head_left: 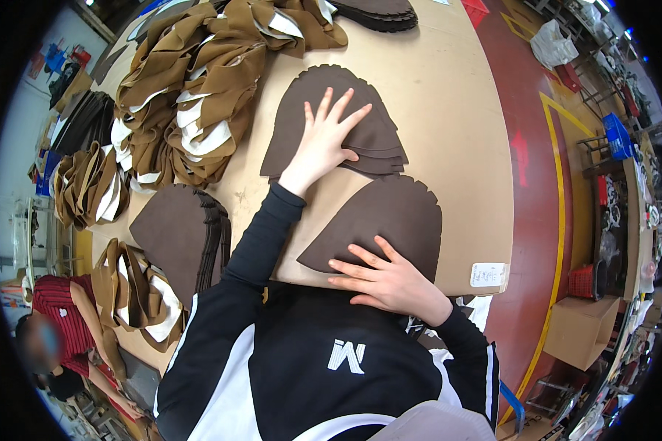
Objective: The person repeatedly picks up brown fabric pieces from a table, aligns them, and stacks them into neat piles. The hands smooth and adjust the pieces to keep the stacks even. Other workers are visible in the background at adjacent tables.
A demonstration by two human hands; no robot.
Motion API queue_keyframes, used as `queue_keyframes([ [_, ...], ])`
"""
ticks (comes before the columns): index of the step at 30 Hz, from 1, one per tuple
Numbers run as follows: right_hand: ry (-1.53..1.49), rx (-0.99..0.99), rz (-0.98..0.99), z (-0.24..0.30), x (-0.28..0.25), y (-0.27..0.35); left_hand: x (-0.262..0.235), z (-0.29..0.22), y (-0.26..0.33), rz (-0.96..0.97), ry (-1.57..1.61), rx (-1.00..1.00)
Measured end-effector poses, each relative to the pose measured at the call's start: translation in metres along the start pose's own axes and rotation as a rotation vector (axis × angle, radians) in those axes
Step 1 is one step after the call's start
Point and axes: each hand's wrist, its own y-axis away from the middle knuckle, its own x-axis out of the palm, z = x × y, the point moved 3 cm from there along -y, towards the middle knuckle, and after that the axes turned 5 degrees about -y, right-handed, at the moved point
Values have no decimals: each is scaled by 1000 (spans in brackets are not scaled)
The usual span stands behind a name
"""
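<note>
My left hand point(325, 137) lies flat, fingers spread, on a fanned stack of dark brown scalloped-edge pieces point(324, 92) on the tan table point(449, 110). My right hand point(390, 281) rests with its fingers on the near edge of a single dark brown dome-shaped piece point(390, 220) at the table's front edge. Neither hand grips anything; both press down flat.
A tall stack of dark brown pieces point(180, 231) stands at my left. Heaps of light brown and white strips point(198, 88) fill the far left. Another person in a red striped top point(62, 309) sits at lower left. A cardboard box point(585, 331) and a red basket point(582, 279) stand on the floor at right.
</note>
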Motion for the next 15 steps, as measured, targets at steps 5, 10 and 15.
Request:
queue_keyframes([
  [5, 153, 154, -94, -39, -6, -4, -21, -1, 45, 104, 280, 14],
  [10, 129, 387, -110, -93, -25, -9, -19, -35, 140, 283, 626, -318],
  [15, 230, 661, -170, -150, -37, 0, -5, -41, 157, 140, 800, -519],
])
